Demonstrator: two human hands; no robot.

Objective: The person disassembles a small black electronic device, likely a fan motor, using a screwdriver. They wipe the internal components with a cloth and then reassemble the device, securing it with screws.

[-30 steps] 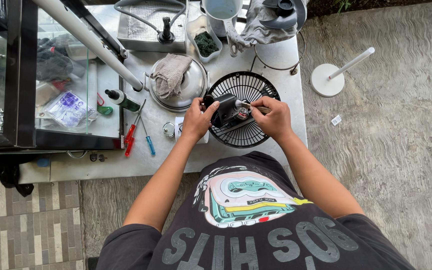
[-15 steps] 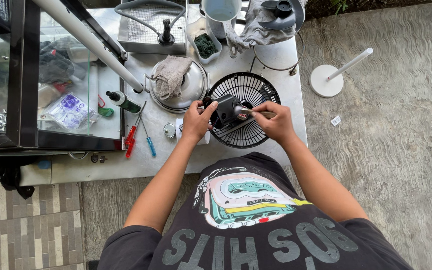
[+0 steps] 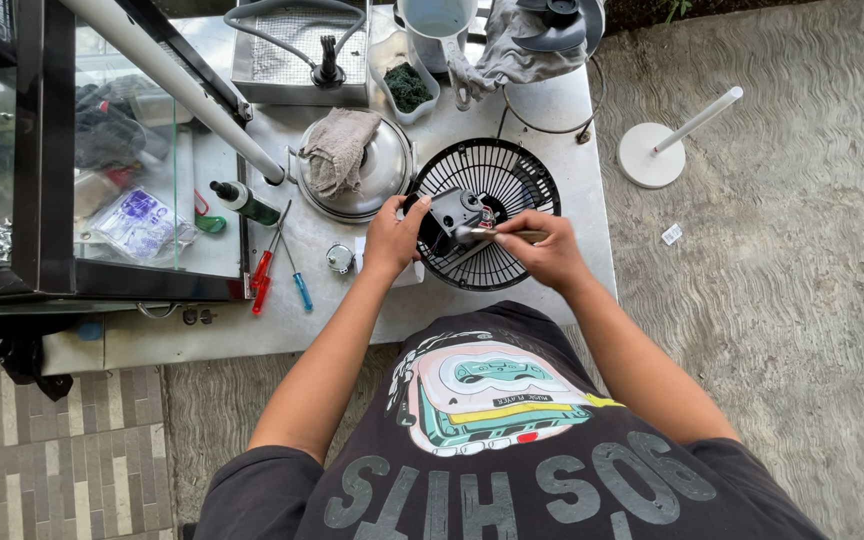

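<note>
**Two hands on a fan motor, seated in its wire guard**

One black fan guard (image 3: 487, 215), round, made of thin radial wires, lies flat on the metal table (image 3: 562, 120). It probably flexes if pressed at the rim; judged light and springy.

One fan motor (image 3: 455, 212), a grey-and-black block at the guard's centre, looks dense, rigid and heavy for its size. Its smooth casing suggests gripping by the flat sides, not by the wiring.

Left hand (image 3: 392, 238): at the guard's left edge, fingers curled against the motor's side, steadying it.

Right hand (image 3: 550, 248): over the guard's right half, fingers pinched around a slim tool (image 3: 497, 236) whose tip meets the motor. The tool looks stiff and narrow and is held near its back end.

Left of the guard:
- domed steel lid (image 3: 377, 180), shiny and probably slippery, with a soft crumpled cloth (image 3: 337, 148) draped over it;
- small round metal cap (image 3: 340, 259);
- red-handled screwdriver (image 3: 263, 275) and blue-handled screwdriver (image 3: 299, 287), both lying flat.

Beyond the guard: a wire basket (image 3: 297, 45).
</note>
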